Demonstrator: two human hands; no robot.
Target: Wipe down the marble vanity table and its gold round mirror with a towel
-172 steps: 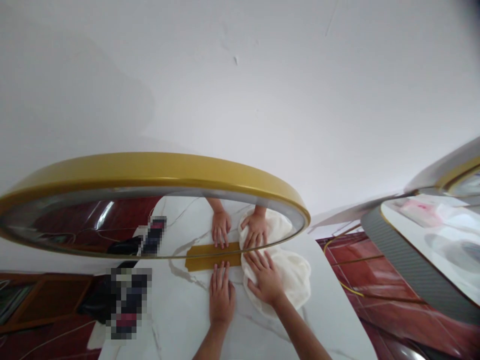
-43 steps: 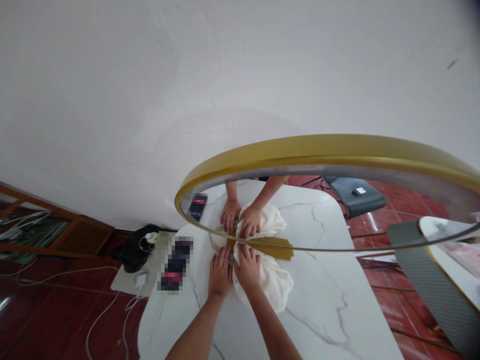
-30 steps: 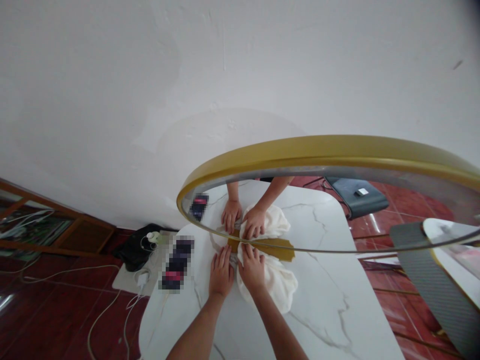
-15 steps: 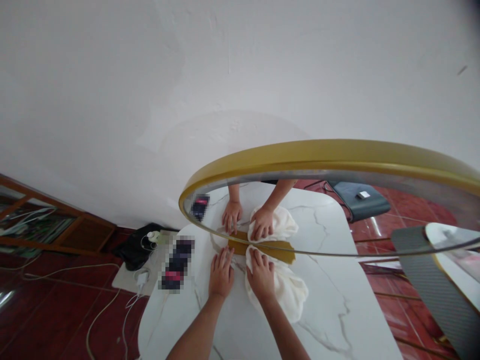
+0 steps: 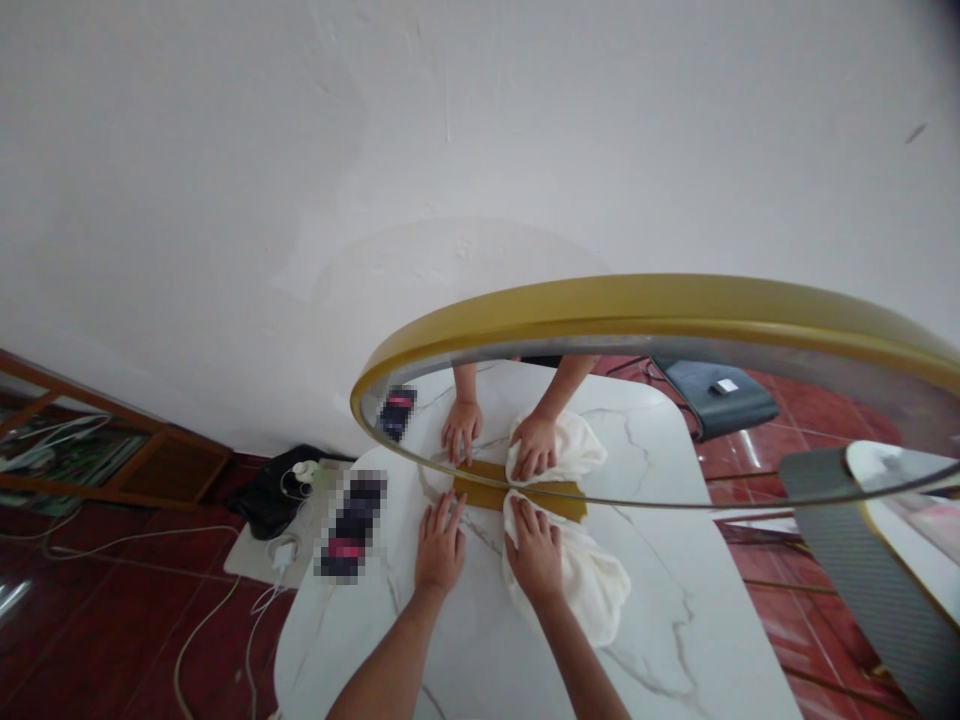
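Note:
My right hand (image 5: 535,553) presses flat on a cream cloth (image 5: 592,582) that lies on a white marble table (image 5: 675,640), right at the foot of a round mirror with a gold rim (image 5: 645,305). My left hand (image 5: 440,545) rests flat on the bare marble just to the left, fingers spread, touching nothing else. The mirror's gold base (image 5: 480,496) lies just beyond both sets of fingertips. The glass reflects both hands and the cloth.
A blurred-out item (image 5: 350,526) lies at the table's left edge. On the red tiled floor to the left are a black bag (image 5: 266,500), a white charger and cables (image 5: 210,620). Another table edge (image 5: 870,560) shows at the right.
My right hand has slid the cloth to the right along the mirror's base, away from my left hand. My left hand has stayed put and spread its fingers flat.

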